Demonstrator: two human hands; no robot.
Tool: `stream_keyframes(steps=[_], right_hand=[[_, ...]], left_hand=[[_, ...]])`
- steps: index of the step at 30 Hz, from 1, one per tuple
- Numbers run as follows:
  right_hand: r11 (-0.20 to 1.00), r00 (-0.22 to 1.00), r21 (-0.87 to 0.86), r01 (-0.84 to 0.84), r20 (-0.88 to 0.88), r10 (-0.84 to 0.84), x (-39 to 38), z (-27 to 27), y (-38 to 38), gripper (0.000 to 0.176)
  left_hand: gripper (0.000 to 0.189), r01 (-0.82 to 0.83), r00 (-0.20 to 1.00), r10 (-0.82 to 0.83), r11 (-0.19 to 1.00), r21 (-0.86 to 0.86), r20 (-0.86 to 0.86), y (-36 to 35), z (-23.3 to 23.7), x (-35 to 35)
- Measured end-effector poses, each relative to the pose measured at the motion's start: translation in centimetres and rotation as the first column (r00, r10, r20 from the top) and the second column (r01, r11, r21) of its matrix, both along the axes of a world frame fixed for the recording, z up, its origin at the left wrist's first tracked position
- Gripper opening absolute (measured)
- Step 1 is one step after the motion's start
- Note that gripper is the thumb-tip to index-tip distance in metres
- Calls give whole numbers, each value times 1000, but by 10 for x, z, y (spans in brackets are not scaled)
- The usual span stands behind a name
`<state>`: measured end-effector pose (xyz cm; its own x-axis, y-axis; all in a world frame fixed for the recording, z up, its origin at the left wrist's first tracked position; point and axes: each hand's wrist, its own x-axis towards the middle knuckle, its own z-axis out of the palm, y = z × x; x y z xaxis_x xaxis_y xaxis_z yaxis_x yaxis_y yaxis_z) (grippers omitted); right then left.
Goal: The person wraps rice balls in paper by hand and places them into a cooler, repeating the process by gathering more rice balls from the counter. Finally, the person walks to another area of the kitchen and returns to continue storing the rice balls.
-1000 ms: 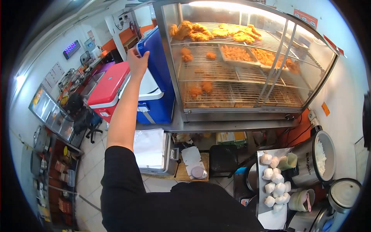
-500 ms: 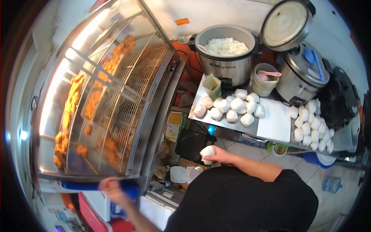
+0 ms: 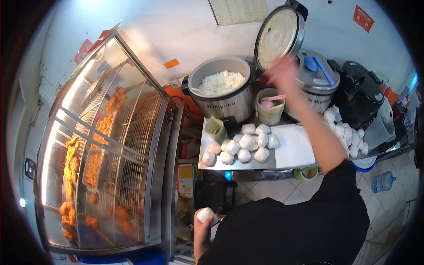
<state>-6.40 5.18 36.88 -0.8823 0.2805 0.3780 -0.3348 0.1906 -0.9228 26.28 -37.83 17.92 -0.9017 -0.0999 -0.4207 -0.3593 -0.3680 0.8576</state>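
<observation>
My left hand is low in front of my body and is closed around a white wrapped rice ball. My right hand is raised and blurred, fingers apart, holding nothing. It hovers in front of the open lid of a steel rice cooker filled with white rice, just above a beige cup with a pink scoop. Several wrapped rice balls lie on the steel tray below the cooker.
A glass warmer cabinet with fried chicken fills the left. A second cooker with a blue paddle and a black cooker stand right. More wrapped balls, a green cup, and a water bottle on the floor.
My view swung from the blue cooler to the rice cookers. My left hand left the cooler and now holds the wrapped ball. My right hand rose to the cooker lid.
</observation>
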Motion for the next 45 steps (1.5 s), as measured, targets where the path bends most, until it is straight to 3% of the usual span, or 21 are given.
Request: stream_keyframes(steps=[2, 4, 6, 9, 12, 16, 18, 19, 21, 23, 24, 28, 29, 33, 35, 36, 37, 38, 42, 44, 45], right_hand=[[807, 800, -392, 442, -234, -552, -75, 51, 112, 33], [679, 659, -391, 622, -207, -723, -163, 60, 245, 37], [811, 863, -420, 407, -113, -492, -205, 77, 280, 45], [974, 969, -87, 209, -115, -219, -247, 69, 283, 48], [995, 995, 37, 92, -53, -90, -264, 97, 272, 51], [978, 996, 189, -93, 11, 93, -279, 138, 214, 54], [908, 947, 285, -306, -4, 321, -325, 152, 130, 56], [870, 916, 317, -377, -10, 400, -342, 151, 96, 57], [795, 920, 519, -314, -38, 389, -410, 115, 18, 59], [434, 949, 901, 9, -144, 281, -430, 84, -91, 60], [513, 965, 849, -125, -16, 262, -443, 55, -129, 62], [194, 909, 967, -163, 71, 410, -515, -92, -205, 57], [16, 796, 951, 310, -268, 543, -572, -144, -196, 50], [87, 716, 989, -117, 24, 698, -613, -156, -202, 47], [356, 879, 914, -196, 2, 477, -590, -153, -216, 51], [265, 964, 944, -197, 137, 227, -601, -156, -217, 56], [297, 950, 943, -154, 59, 306, -587, -151, -218, 59], [123, 916, 992, 37, -83, 393, -573, -135, -217, 59], [-255, 878, 957, -139, 238, 415, -606, -121, -208, 56], [-632, 985, 755, -172, 131, -112, -462, -60, -264, 65], [-449, 957, 866, -219, 101, -273, -484, -67, -274, 69]], left_hand=[[55, -54, 998, 54, 998, 8, 37, -28, -38, 5], [42, -127, 968, 122, 992, 10, 218, -42, -49, 13], [31, -72, 970, 85, 995, -62, 227, -66, -63, 43], [39, 171, 958, -100, 951, -257, 268, -123, -213, 113], [43, -120, 817, 91, 993, 14, 570, -84, -167, 192], [39, -656, 627, 405, 735, 170, 666, -8, -169, 317], [40, -837, 480, 428, 487, 252, 766, 33, -187, 361], [40, -817, 474, 394, 530, 227, 788, 48, -188, 379], [41, -875, 414, 431, 431, 220, 802, 54, -205, 393], [40, -886, 357, 474, 446, 130, 805, 49, -208, 390], [40, -919, 265, 545, 394, 36, 796, 46, -208, 390], [38, -982, 176, 874, 189, 17, 453, 58, -173, 349], [36, -992, 118, 916, 124, 7, 383, 69, -137, 323], [33, -1000, 16, 928, 6, 27, 372, 122, -129, 302], [39, -997, -75, 911, -58, -55, 406, 147, -138, 284], [42, -984, -179, 883, -156, -89, 434, 146, -116, 263], [45, -981, -193, 876, -184, -62, 442, 149, -125, 269], [47, -978, -193, 871, -206, -22, 451, 148, -134, 279], [54, -944, -139, 928, -19, -328, 347, 99, -134, 272], [58, -954, -28, 965, 52, -296, 260, 60, -97, 254], [59, -958, 23, 975, 84, -273, 221, 42, -88, 248]])
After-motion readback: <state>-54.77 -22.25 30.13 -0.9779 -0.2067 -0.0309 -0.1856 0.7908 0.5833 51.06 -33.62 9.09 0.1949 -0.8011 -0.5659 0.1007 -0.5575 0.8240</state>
